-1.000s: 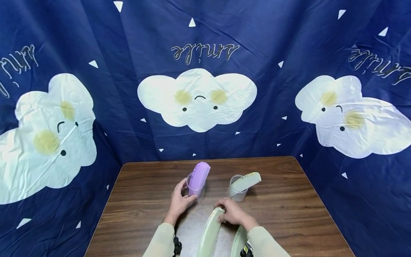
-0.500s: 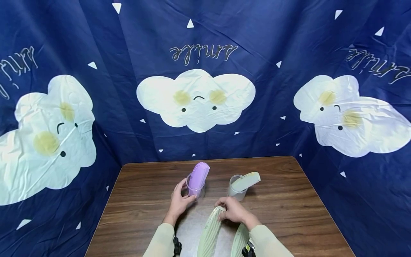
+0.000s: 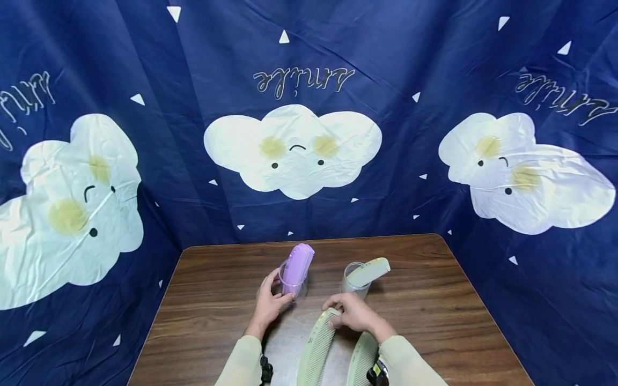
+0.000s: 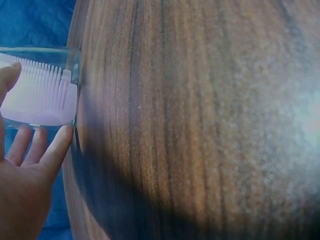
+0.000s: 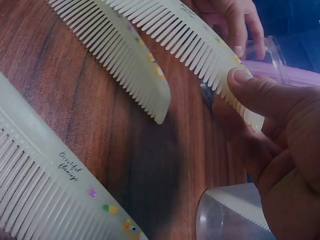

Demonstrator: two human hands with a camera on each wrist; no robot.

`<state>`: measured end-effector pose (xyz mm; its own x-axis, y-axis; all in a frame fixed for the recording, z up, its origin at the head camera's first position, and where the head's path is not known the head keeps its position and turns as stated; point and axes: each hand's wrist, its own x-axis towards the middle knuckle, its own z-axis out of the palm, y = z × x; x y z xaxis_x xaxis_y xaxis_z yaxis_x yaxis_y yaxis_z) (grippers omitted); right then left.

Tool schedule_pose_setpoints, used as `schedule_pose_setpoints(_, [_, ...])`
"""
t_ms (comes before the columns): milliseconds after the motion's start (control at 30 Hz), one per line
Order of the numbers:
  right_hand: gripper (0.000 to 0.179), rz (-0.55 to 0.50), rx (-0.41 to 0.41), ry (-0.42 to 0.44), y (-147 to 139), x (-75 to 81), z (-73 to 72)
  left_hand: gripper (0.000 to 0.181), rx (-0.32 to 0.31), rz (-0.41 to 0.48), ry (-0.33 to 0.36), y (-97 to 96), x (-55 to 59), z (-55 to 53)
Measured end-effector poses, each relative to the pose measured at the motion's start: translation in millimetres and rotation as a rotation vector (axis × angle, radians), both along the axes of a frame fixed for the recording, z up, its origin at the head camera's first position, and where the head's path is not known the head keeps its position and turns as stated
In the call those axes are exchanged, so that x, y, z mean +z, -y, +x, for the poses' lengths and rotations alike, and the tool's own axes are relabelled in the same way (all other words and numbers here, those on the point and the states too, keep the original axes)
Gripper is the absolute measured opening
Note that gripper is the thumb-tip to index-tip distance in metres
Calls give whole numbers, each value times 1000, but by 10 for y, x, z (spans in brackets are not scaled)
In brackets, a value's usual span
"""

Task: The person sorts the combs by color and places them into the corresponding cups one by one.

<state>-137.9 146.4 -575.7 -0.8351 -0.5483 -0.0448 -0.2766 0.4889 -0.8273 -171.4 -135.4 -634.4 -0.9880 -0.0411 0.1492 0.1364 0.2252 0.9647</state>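
My left hand (image 3: 269, 304) grips a clear plastic cup (image 3: 296, 294), its thumb and fingers on opposite sides. A purple comb (image 3: 299, 262) leans in that cup; its teeth show through the wall in the left wrist view. With thumb and fingers, my right hand (image 3: 354, 312) pinches one end of a pale green comb (image 3: 316, 348), which slants toward the person. Under the right forearm lies another pale green comb (image 3: 361, 360). The right wrist view shows a further green comb (image 5: 135, 57) beneath the held one.
Just beyond the right hand, a second clear cup (image 3: 351, 269) holds a tilted pale green comb (image 3: 370, 272). Wood-grain table (image 3: 207, 300) lies around the hands. Blue curtains (image 3: 299, 225) with printed clouds border its back and sides.
My right hand has risen slightly away from the person with the green comb, closer to the right cup. The left hand stays on its cup.
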Motion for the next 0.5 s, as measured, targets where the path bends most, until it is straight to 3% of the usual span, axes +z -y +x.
schedule_pose_setpoints(333, [30, -89, 27, -31, -46, 147, 37, 85, 12, -25, 3, 3, -18, 6])
schedule_pose_setpoints(500, [29, -136, 19, -4, -65, 179, 42, 85, 12, -26, 2, 5, -19, 3])
